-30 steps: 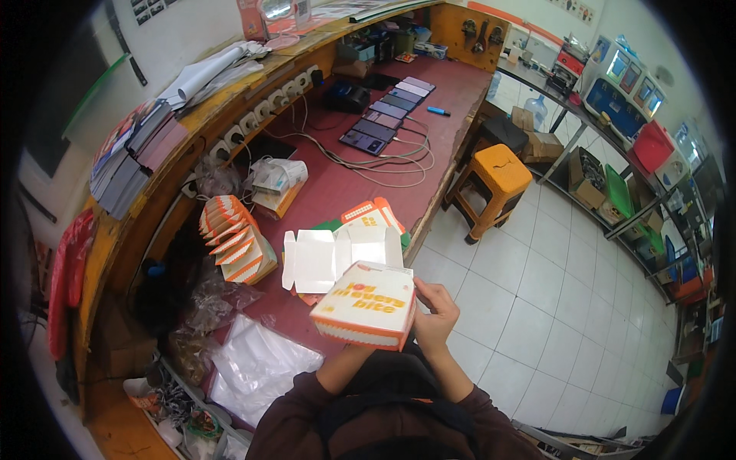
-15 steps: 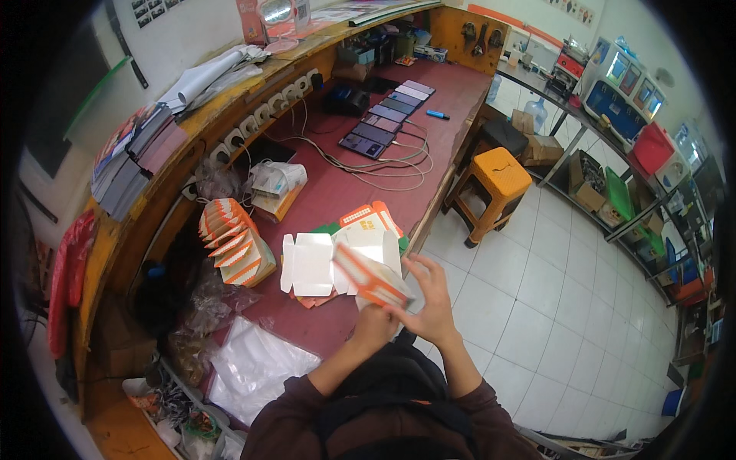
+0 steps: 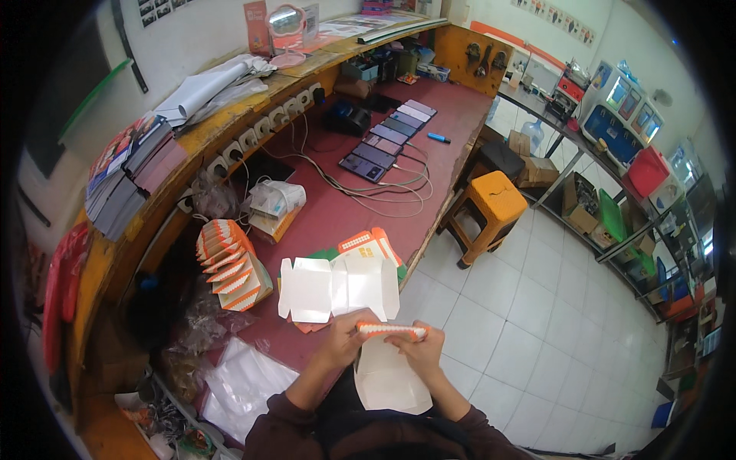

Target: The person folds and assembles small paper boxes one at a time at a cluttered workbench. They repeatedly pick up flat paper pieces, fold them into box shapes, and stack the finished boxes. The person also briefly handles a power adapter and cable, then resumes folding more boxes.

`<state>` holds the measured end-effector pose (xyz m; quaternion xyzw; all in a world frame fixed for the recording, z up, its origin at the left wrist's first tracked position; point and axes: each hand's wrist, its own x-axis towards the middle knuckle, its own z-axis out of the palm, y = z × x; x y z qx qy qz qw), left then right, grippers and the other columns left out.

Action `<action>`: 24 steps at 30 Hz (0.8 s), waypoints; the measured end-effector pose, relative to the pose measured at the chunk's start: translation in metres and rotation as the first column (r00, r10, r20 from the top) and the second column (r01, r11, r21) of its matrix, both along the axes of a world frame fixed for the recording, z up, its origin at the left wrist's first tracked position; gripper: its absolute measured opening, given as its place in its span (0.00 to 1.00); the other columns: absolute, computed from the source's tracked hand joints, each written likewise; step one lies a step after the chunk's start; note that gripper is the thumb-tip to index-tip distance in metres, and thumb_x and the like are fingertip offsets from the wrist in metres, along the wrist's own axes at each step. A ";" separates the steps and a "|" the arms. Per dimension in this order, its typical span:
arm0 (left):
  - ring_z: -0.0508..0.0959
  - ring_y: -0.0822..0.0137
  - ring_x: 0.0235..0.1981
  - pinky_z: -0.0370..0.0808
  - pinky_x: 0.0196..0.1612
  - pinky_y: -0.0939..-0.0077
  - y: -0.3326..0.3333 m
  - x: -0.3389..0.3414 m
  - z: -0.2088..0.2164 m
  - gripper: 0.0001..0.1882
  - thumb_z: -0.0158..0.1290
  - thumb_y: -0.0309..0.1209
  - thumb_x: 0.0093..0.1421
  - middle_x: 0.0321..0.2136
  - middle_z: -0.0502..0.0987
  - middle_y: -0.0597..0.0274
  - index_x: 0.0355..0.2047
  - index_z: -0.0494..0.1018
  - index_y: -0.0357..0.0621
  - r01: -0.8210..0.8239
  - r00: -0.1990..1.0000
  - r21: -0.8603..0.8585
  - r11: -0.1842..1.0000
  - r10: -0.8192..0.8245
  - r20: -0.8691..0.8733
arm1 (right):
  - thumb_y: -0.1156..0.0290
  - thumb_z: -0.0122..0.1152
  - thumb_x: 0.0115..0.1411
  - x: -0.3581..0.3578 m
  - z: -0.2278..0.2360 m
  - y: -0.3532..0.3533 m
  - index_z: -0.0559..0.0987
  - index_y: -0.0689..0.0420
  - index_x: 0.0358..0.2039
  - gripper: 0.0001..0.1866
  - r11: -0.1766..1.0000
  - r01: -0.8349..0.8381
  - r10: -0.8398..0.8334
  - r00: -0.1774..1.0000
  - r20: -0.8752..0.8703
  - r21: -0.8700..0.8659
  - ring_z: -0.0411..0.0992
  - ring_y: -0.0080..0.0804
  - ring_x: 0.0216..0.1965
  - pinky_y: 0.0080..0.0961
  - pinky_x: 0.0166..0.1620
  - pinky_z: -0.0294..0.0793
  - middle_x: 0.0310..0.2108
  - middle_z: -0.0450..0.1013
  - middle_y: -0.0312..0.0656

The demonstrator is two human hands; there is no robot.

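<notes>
Carton row: at the far left of the red-surfaced wooden table (image 3: 330, 215) I see a close row of orange-and-white card cartons with zigzag edges (image 3: 230, 264). They look folded into shape, so I count these as the finished part; whether each is fully formed I cannot tell from here.
Plastic: just nearer the person, thin clear plastic sheets or bags (image 3: 249, 383) lie flat in a loose pile, with nothing that I can make out inside the uppermost ones.
Flat blanks: to the right of the row, a white unfolded card blank with cut flaps (image 3: 307, 287) lies spread out over orange-printed (image 3: 372, 244) and green card pieces (image 3: 322, 254). I judge these as the part left undone: no walls are raised on the top one, and I cannot count those beneath.
Left hand: the person's bare left hand (image 3: 343, 341) pinches the left end of the orange scalloped rim of a cream-lined card carton (image 3: 391, 376).
Carton in hand: it is held in front of the person's body, just nearer than the blanks, its rim uppermost and its pale panel hanging toward the person. I read it as partly formed: the rim is bent up, the panel is not folded over.
Right hand: the bare right hand (image 3: 422, 353) grips the same rim at its right end, thumb against the pale inner side. The two hands are close together, both clamped on this one carton.
Stool: further right, a yellow plastic stool (image 3: 494, 195) stands on the tiles, well apart from the work.
</notes>
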<state>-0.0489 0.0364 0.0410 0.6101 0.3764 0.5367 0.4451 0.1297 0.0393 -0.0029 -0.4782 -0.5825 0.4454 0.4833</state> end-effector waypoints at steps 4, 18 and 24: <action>0.64 0.72 0.15 0.58 0.19 0.79 -0.003 -0.006 -0.006 0.24 0.55 0.45 0.56 0.12 0.63 0.64 0.15 0.66 0.38 -0.149 0.988 0.148 0.978 0.140 0.070 | 0.60 0.72 0.46 -0.002 0.024 -0.002 0.75 0.61 0.18 0.18 0.937 -0.135 0.028 0.948 0.316 0.323 0.68 0.17 0.15 0.16 0.18 0.66 0.14 0.70 0.34; 0.70 0.76 0.33 0.68 0.39 0.80 -0.018 0.035 -0.002 0.24 0.44 0.47 0.64 0.32 0.74 0.66 0.38 0.73 0.33 0.469 0.850 -0.617 0.632 -0.514 0.118 | 0.65 0.49 0.63 0.090 0.058 0.042 0.77 0.64 0.24 0.17 0.985 -0.116 0.114 0.993 -0.018 -0.128 0.68 0.20 0.18 0.22 0.23 0.66 0.19 0.73 0.38; 0.73 0.71 0.40 0.68 0.46 0.79 -0.041 0.019 0.010 0.21 0.43 0.39 0.64 0.38 0.75 0.59 0.45 0.70 0.31 0.420 0.902 -0.703 0.574 -0.174 0.396 | 0.54 0.57 0.59 0.058 0.002 0.029 0.75 0.67 0.39 0.24 0.609 -0.376 0.107 0.911 -0.397 -0.699 0.73 0.25 0.34 0.24 0.35 0.73 0.35 0.75 0.42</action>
